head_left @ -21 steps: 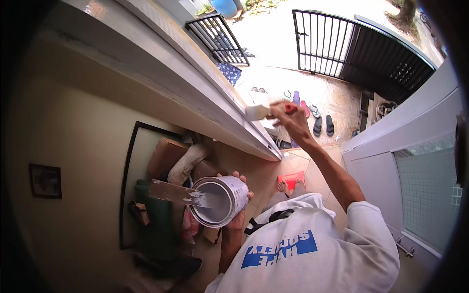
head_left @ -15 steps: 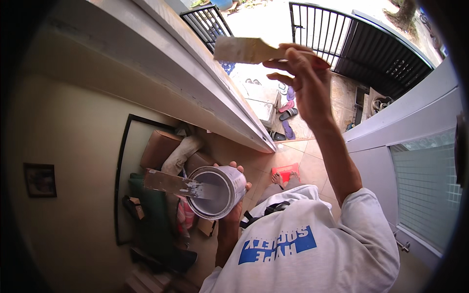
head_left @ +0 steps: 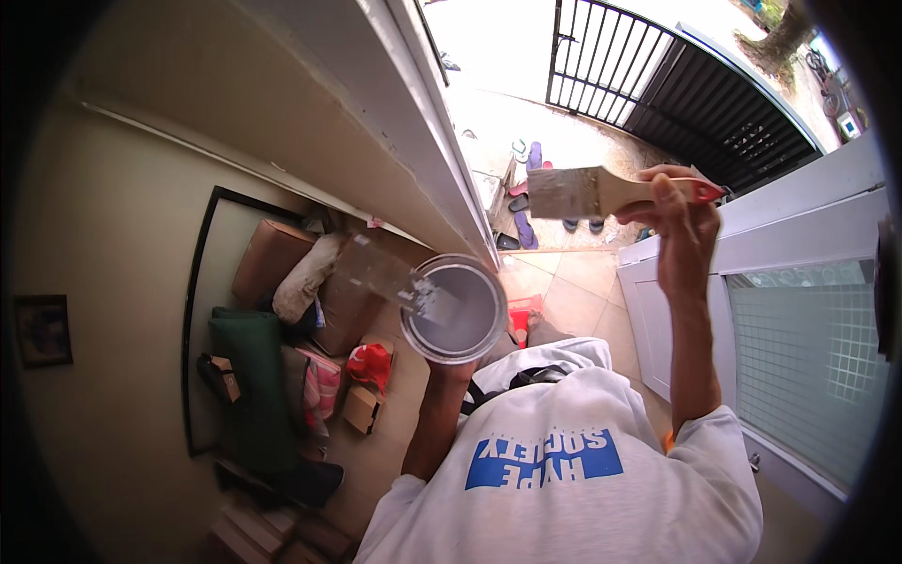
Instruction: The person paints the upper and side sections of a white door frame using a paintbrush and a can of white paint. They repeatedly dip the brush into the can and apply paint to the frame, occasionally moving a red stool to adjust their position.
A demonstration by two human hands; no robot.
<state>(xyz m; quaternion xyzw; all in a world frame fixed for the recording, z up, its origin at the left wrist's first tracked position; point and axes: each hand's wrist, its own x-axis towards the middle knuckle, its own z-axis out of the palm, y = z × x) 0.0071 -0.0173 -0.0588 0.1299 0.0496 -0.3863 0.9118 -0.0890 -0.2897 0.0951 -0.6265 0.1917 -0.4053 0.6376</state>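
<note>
My left hand (head_left: pixel 449 371) holds a round paint can (head_left: pixel 414 331) of pale grey paint from underneath, out in front of my chest. A flat paint-smeared stick (head_left: pixel 376 271) leans out of the can to the left. My right hand (head_left: pixel 680 226) is raised to the right of the can, gripping a wide flat brush (head_left: pixel 564 193) by its wooden, red-tipped handle. The pale-coated bristles point left, apart from the white ledge (head_left: pixel 413 141).
Far below lie cardboard boxes (head_left: pixel 272 258), a green bag (head_left: pixel 249 376) and a red thing (head_left: pixel 519 320) on tiled floor. A white door with frosted glass (head_left: pixel 808 348) stands at the right. Beyond are a black barred gate (head_left: pixel 658 85) and sandals (head_left: pixel 531 160).
My right hand has drawn the brush off the white ledge and swung it right and nearer to me. The can has come up closer to the camera.
</note>
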